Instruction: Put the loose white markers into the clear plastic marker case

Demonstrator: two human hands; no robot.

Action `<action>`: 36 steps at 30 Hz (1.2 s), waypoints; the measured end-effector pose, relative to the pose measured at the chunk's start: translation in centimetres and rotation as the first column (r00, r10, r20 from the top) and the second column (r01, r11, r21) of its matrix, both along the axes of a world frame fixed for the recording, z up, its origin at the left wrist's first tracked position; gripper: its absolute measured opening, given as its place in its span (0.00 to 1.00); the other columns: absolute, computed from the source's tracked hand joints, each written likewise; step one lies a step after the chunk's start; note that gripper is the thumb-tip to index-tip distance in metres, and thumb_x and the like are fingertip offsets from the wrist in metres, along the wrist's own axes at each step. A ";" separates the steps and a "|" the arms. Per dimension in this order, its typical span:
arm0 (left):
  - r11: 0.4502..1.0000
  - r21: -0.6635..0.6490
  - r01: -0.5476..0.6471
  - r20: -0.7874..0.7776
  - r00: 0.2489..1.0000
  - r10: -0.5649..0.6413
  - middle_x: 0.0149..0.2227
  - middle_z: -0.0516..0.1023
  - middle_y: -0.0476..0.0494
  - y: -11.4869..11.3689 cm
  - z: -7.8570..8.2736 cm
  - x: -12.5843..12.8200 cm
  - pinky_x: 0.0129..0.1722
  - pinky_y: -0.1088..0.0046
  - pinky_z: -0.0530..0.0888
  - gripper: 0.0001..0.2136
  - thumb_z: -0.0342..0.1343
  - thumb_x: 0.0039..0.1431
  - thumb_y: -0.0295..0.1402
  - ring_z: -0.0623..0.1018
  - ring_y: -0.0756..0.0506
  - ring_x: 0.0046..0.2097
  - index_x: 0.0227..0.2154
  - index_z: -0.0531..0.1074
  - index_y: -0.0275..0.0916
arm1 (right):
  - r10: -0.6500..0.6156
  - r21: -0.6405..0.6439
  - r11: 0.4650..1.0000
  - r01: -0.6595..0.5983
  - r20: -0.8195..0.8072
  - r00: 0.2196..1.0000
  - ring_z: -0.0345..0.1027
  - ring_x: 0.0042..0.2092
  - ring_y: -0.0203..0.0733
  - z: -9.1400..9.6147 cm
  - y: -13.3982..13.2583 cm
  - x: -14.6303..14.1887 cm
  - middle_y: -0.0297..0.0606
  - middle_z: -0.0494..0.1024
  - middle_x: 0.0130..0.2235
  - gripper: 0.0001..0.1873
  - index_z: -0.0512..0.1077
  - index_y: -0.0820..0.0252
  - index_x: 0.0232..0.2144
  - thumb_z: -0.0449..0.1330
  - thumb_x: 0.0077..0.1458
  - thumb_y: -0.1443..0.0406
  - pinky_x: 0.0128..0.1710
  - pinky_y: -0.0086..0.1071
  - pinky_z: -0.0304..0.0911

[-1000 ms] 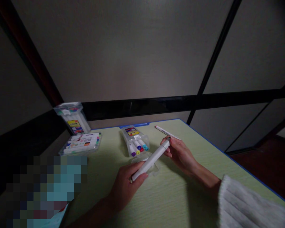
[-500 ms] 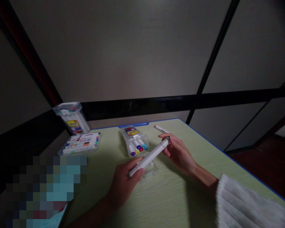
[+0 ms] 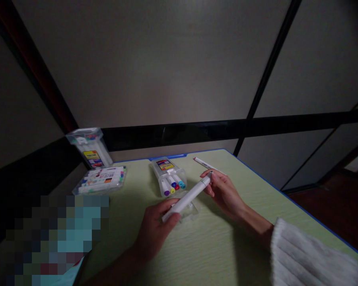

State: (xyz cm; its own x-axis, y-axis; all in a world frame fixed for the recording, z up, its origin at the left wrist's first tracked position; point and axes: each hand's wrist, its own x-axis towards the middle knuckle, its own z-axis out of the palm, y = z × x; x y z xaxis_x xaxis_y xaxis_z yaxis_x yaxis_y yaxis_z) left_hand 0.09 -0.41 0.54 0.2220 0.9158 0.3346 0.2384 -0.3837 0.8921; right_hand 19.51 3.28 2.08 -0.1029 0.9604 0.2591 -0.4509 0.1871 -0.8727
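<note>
A white marker (image 3: 187, 199) slants up to the right between my two hands, above the table. My left hand (image 3: 156, 228) grips its lower end between thumb and fingers. At the upper end, the fingers of my right hand (image 3: 225, 192) pinch the tip, where a thin line rings the barrel. Just behind it lies a clear plastic marker case (image 3: 168, 169), its open end facing me, with several coloured cap ends showing. Under the marker rests a clear plastic lid (image 3: 191, 214), partly hidden by my left hand. Beyond my right hand lies another white marker (image 3: 204, 162) with a pinkish end.
At the back left stands a closed clear case of markers (image 3: 92, 153). A flat clear pack of markers (image 3: 103, 178) lies in front of it. The pale green table (image 3: 203, 254) has a blue edge and meets a grey panelled wall (image 3: 167, 71). A blurred patch covers the lower left.
Both hands keep their hold on the marker, which has shifted only very slightly. The cases and the other marker stay in place.
</note>
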 end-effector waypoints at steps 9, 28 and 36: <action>0.996 0.086 -0.019 -0.095 0.995 0.027 0.29 0.80 0.45 0.0 0.6 0.2 0.28 0.78 0.71 0.12 0.53 0.50 0.30 0.75 0.48 0.28 0.35 0.76 0.33 | -0.030 -0.047 0.998 0.031 0.035 0.999 0.49 0.17 0.27 0.1 0.0 -0.2 0.28 0.63 0.15 0.18 0.72 0.63 0.24 0.61 0.44 0.52 0.19 0.26 0.41; 0.999 0.028 0.023 -0.052 0.998 -0.022 0.26 0.78 0.46 -0.2 0.3 -0.1 0.28 0.76 0.69 0.13 0.52 0.51 0.33 0.73 0.48 0.27 0.37 0.77 0.34 | 0.012 -0.093 0.996 -0.012 -0.006 1.000 0.52 0.18 0.28 0.0 -0.3 -0.5 0.28 0.62 0.17 0.20 0.70 0.63 0.21 0.62 0.43 0.51 0.18 0.25 0.43; 0.997 -0.071 0.006 -0.002 1.000 -0.006 0.17 0.65 0.53 -0.2 0.0 -0.1 0.19 0.80 0.61 0.13 0.51 0.53 0.35 0.63 0.53 0.19 0.37 0.75 0.33 | -0.020 -0.042 0.999 0.021 0.014 1.000 0.50 0.17 0.29 -0.4 -0.3 -0.6 0.27 0.64 0.16 0.20 0.72 0.62 0.31 0.60 0.45 0.50 0.18 0.26 0.42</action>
State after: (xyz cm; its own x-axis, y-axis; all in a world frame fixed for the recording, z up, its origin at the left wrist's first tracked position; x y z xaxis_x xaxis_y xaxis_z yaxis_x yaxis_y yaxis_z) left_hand 0.02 -0.57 0.57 0.2281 0.9358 0.2688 0.2380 -0.3212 0.9166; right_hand 18.93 3.02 1.71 -0.0864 0.9724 0.2167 -0.4358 0.1587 -0.8860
